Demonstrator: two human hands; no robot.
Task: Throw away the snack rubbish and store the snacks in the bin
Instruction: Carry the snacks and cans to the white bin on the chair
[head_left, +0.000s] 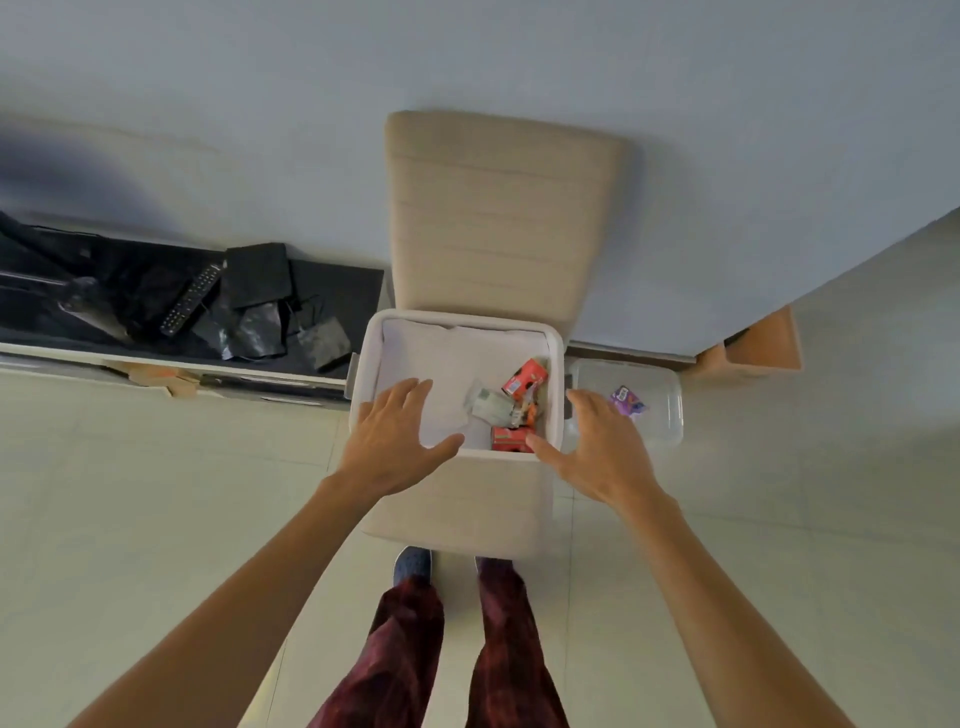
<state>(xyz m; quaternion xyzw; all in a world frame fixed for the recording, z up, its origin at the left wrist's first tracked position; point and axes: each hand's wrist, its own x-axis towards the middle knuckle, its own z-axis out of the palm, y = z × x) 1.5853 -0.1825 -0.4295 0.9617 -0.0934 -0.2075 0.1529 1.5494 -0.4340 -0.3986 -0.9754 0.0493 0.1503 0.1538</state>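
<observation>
Beige chair (498, 218) carries white bin (555, 374) on its seat. Clear tub (670, 410) beside it on the floor holds a purple packet (627, 401). Left hand (395, 436) and right hand (597, 447) spread, empty, at bin's near rim. Red snack packs (524, 378) inside bin, right side.

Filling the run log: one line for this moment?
both hands open | left hand, right hand over white bin on chair | red snack packs inside
</observation>
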